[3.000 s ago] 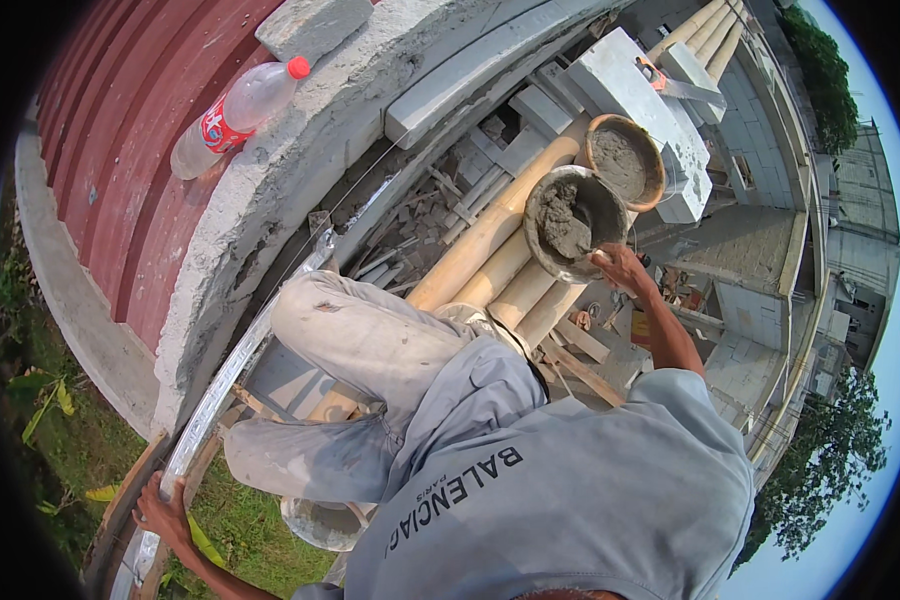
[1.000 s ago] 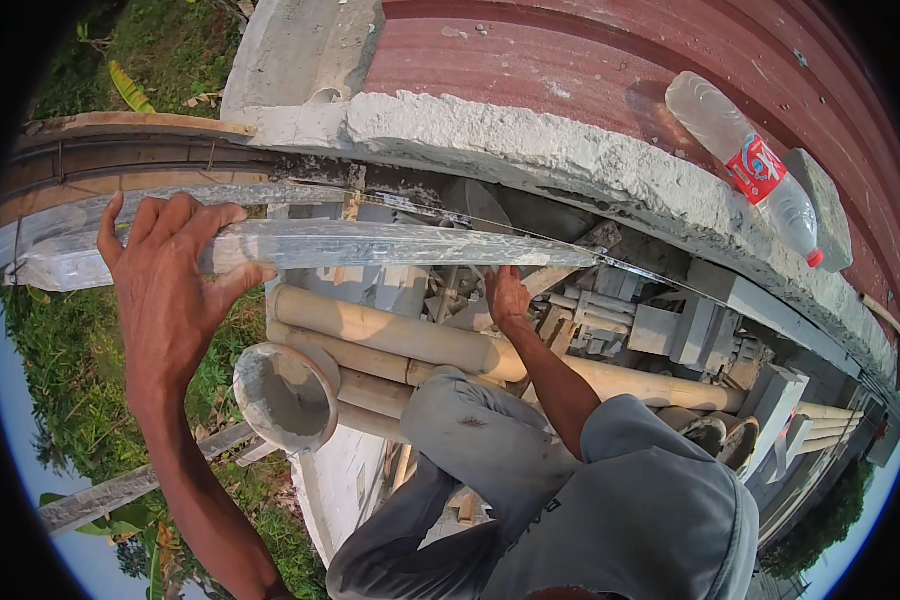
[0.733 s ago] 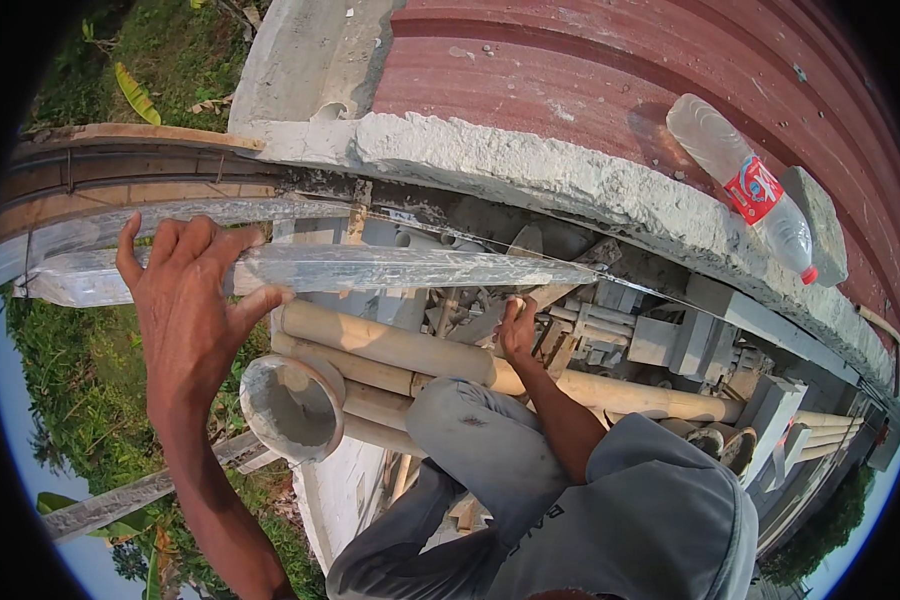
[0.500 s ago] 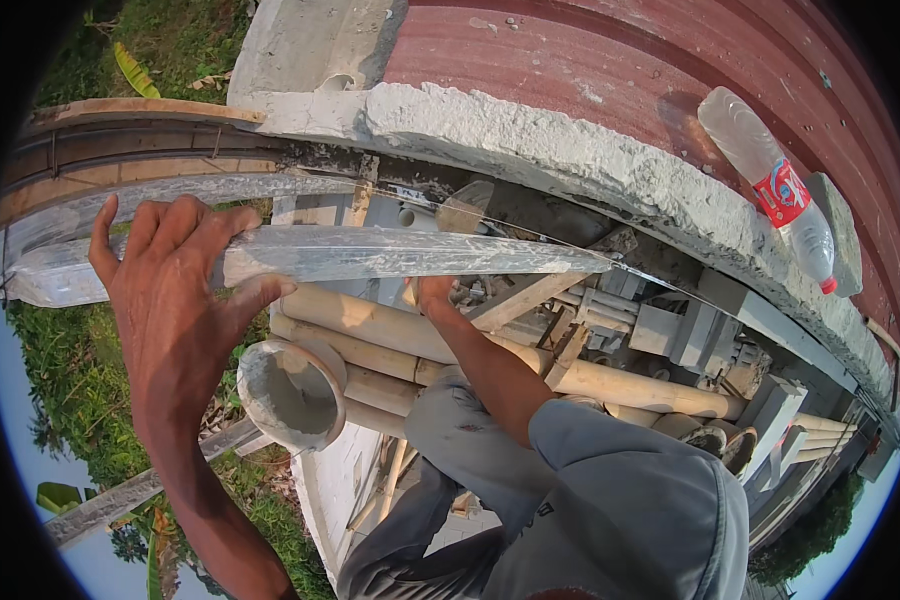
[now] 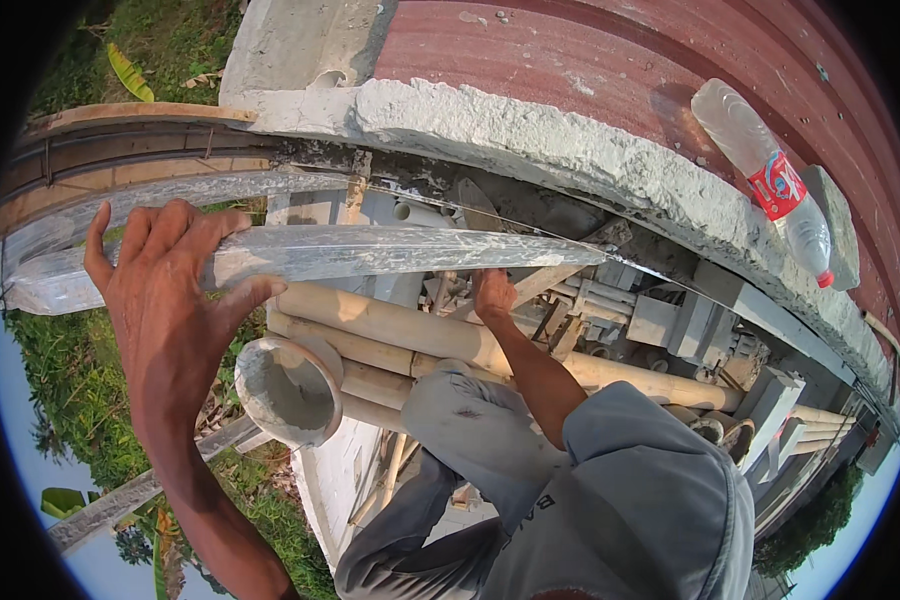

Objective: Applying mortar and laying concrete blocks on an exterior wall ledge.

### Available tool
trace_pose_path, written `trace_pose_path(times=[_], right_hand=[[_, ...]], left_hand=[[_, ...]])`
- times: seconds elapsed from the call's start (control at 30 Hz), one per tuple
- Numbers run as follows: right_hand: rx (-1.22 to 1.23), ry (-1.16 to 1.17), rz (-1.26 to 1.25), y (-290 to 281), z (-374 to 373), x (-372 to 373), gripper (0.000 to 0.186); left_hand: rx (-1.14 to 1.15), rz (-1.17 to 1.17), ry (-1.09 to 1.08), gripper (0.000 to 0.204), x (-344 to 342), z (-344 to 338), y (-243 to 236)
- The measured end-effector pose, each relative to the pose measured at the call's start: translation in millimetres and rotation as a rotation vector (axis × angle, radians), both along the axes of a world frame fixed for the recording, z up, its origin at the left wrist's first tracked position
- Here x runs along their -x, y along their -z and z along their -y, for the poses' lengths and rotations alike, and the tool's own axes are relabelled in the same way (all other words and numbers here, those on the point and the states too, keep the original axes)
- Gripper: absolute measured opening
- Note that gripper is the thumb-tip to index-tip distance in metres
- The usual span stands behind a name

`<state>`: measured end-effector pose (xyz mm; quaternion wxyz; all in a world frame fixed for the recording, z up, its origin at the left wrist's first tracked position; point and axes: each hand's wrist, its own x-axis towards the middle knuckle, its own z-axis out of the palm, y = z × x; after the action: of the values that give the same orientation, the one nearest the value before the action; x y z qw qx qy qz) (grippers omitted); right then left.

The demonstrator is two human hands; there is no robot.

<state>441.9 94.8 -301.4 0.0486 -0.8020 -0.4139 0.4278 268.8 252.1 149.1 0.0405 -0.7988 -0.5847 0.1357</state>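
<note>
My left hand grips a long, pale metal bar coated with streaks of mortar, thumb below it and fingers over the top. Just under the bar's middle, my right hand is curled round what looks like a trowel's handle, mostly hidden. The trowel's blade shows above the bar, beside a thin taut line. Behind them runs a rough concrete edge, with dark mortar along its underside.
A red metal roof holds a plastic bottle and grey block. A bucket hangs by bamboo poles under my knee. Rubble and blocks lie below, greenery at left. More buckets sit at right.
My view has swung round from the mortar buckets. My right hand left the bucket for the bar's underside, shifting left and back right. My left hand stays on the bar.
</note>
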Motion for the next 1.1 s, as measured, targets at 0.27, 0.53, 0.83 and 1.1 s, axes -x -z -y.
trace_pose_path(times=[0.27, 0.53, 0.83, 1.1], right_hand=[[-0.070, 0.394, 0.068, -8, 30, -33, 0.046], [-0.220, 1.355, -0.832, -26, -27, -8, 0.034], [-0.102, 0.893, -0.613, -28, 13, 11, 0.041], [-0.198, 0.877, -0.600, -7, 14, -52, 0.047]], left_hand=[[0.003, 0.000, -0.004, 0.053, -15, -1, -2], [0.034, -0.049, -0.065, 0.053, -17, 2, -5], [0.006, -0.061, -0.037, 0.054, -10, 3, -1], [0.031, -0.066, -0.055, 0.056, -20, -1, -3]])
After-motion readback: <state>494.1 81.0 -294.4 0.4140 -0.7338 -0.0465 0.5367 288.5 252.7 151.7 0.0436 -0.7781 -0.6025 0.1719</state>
